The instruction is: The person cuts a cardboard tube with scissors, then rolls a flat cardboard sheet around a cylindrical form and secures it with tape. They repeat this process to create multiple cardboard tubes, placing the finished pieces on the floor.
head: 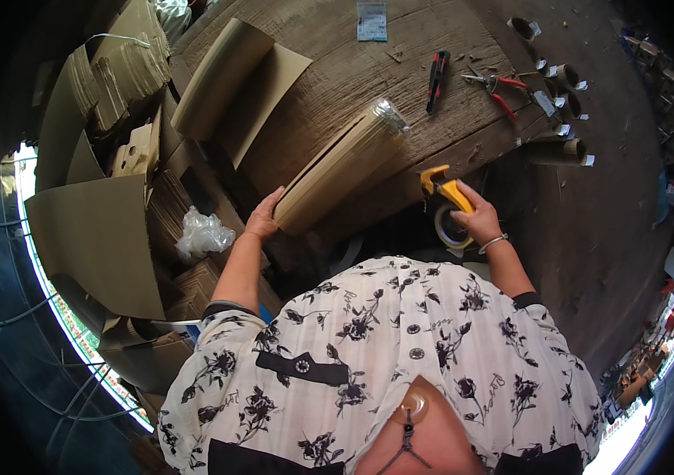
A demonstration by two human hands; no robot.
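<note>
My left hand [264, 217] grips the near end of a long rolled cardboard bundle [343, 172], which lies slanted over the wooden table [450, 35]. Clear tape or film [389, 114] wraps the bundle's far end, and a dark lengthwise gap runs along its side. In my right hand [479, 215] is a yellow tape dispenser [445, 185] with a roll of clear tape [451, 227], held off to the right of the bundle near the table's front edge. The dispenser and the bundle are apart.
A curled cardboard sheet [224, 77] lies at the back left. Farther right are a red and black utility knife [438, 80], red-handled pliers [500, 95] and several short cardboard tubes [557, 152]. Stacked cardboard [93, 249] and crumpled clear plastic [203, 231] stand at the left.
</note>
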